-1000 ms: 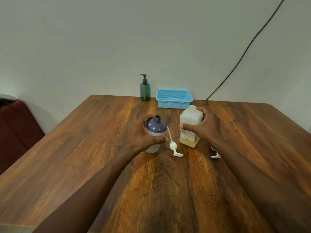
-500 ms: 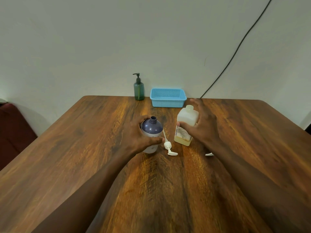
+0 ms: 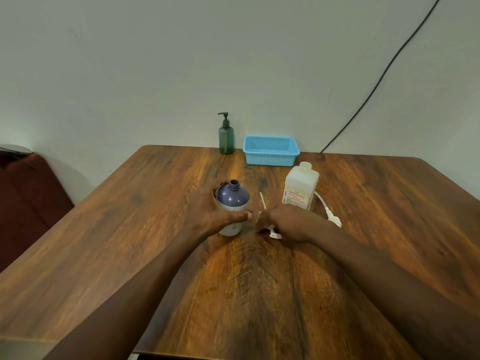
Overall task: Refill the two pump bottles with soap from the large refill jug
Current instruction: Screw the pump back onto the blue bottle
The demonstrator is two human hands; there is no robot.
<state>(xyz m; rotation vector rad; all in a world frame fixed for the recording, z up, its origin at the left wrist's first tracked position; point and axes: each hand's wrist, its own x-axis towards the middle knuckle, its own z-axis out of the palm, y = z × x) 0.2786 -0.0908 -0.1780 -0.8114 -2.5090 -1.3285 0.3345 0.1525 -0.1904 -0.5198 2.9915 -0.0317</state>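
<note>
A wooden desk [image 3: 130, 229] fills most of the view, set against a pale wall with one black cable [image 3: 384, 74] running down it. At the far edge stands one blue basket [image 3: 271, 150], and just left of it one green pump bottle [image 3: 226, 136] with its pump on.

One pale refill jug [image 3: 300, 187] stands upright on the desk, right of centre, with no hand on it. Left of it stands one dark purple bottle [image 3: 232, 201], upright, its neck open and its pump off. The left hand [image 3: 210, 211] wraps around this bottle from the left, fingers [image 3: 240, 216] closed on its body, thumb behind.

Two loose white pumps lie on the desk. The first pump [image 3: 270, 227] lies between the purple bottle and the jug, its tube pointing away. The right hand [image 3: 288, 224] rests over its head, fingers curled down onto it; whether they grip it I cannot tell. The second pump [image 3: 329, 213] lies just right of the jug, apart from both hands.
</note>
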